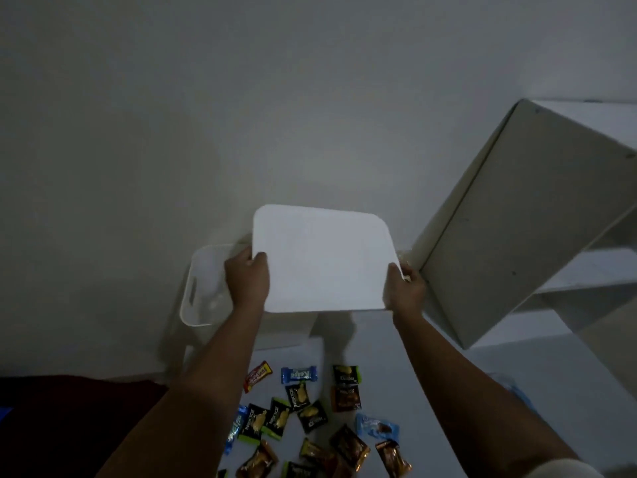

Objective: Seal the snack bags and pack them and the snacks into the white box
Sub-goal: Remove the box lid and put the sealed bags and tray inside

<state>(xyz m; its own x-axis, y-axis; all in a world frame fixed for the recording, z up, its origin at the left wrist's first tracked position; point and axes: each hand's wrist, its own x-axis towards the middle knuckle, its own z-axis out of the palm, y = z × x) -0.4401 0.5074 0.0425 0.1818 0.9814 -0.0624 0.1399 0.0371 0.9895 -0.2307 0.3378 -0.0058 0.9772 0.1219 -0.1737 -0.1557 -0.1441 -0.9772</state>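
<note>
I see the white box (206,288) standing at the far edge of the white table (448,374), left of centre, against the wall (241,98). Its top is open. A slot handle shows in its left side. Its right part is hidden behind the lid and my left hand.

I hold the white lid (324,260) above the table, just right of the box and overlapping its right rim in the view. The lid is flat, with rounded corners, and tilts toward the camera.

My left hand (247,281) grips the lid's left edge; the thumb lies on the upper face and the fingers curl under it. My right hand (404,291) grips the lid's near right corner; the thumb lies along the edge and the fingers are hidden beneath.

The snacks (310,419) lie loose on the table, near me and between my forearms. Among them: a red wrapper (258,376) at the far left, a blue wrapper (299,374) just right of it, several black-and-green packs (279,417) in the middle, brown foil packs (350,446) nearest, and a light blue pack (375,427) at the right. Some touch or overlap. All lie outside the box.

A white shelf unit (517,219) stands at the right, beside the lid. A dark red cloth (69,426) lies at the near left. The scene is dim; small print on the packs is mostly unreadable.
</note>
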